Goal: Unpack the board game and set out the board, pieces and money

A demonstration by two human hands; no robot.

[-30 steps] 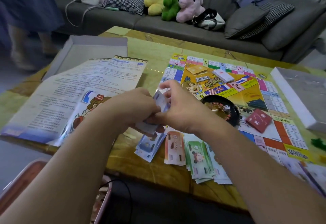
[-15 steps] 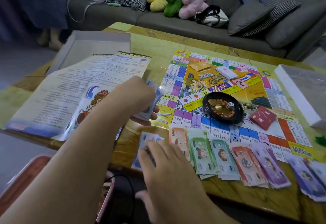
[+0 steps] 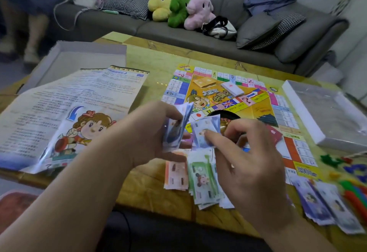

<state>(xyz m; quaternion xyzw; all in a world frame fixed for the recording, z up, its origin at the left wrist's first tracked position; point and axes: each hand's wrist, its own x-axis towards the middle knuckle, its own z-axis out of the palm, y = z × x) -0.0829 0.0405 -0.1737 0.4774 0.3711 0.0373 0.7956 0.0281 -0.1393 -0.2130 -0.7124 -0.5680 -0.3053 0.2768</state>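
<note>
1. Right now the left hand [image 3: 147, 132] grips a stack of blue-white banknotes [image 3: 177, 126], fingers curled round it, the stack standing nearly on edge with its long axis running from 6 to 12 o'clock.
2. Just beside it, at its 3 o'clock, the right hand [image 3: 248, 164] pinches a single blue note [image 3: 206, 130] between thumb and forefinger, the note's long axis tilted from 7 to 1 o'clock; stack and note look barely apart.
3. Judging by the sorted piles, the coming move is to lay this note down; the right hand is the nearer one to the row.
4. That row lies below the hands, towards 6 o'clock: an orange pile [image 3: 175, 176], touching it a green pile [image 3: 204, 182], and well off at 4 o'clock the purple notes [image 3: 317, 208], all with long axes pointing away from the person.
5. Beyond the hands at 12 to 1 o'clock the game board [image 3: 258, 100] lies flat and open on the yellow marbled table [image 3: 151, 190], a white card deck [image 3: 232, 89] on it; a black spinner is mostly hidden behind the note.
6. At 9 to 10 o'clock the rules sheet [image 3: 69, 108] overlaps an open box half [image 3: 79, 57]; the other half [image 3: 327, 112] sits at 2 o'clock, coloured pieces [image 3: 353, 190] at 3 to 4 o'clock.
7. A grey sofa [image 3: 198, 33] with three plush toys [image 3: 178, 7] runs along the far side.
</note>
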